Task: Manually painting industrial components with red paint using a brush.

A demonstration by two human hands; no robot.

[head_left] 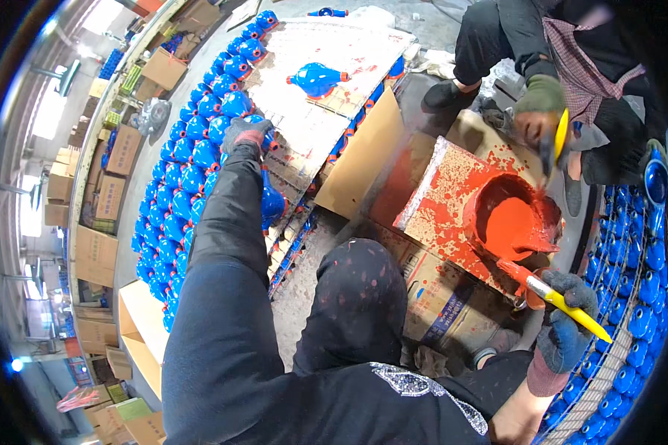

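Note:
My left hand (pixel 245 133), in a dark glove with a reddish cuff, reaches to the edge of a packed group of blue castings. Its fingers curl over a blue casting (pixel 269 139) with red-painted ends, which it partly hides. My gloved right hand (pixel 562 326) grips a paintbrush (pixel 571 308) with a yellow handle. The brush's red-coated bristles lie by the near rim of a round tub (pixel 473 215) holding red paint (pixel 508 226). On the paint-flecked cardboard, one blue casting (pixel 318 79) lies on its own; another (pixel 273 200) is beside my left forearm.
Across from me, a co-worker's gloved hand (pixel 542 119) holds another yellow-handled brush (pixel 562 133) over the tub. A red-spattered board (pixel 441 185) lies under the tub. Many blue castings (pixel 174 178) stand in rows at left; more (pixel 642 322) fill a wire rack at right. Cardboard boxes (pixel 95 256) line the far left.

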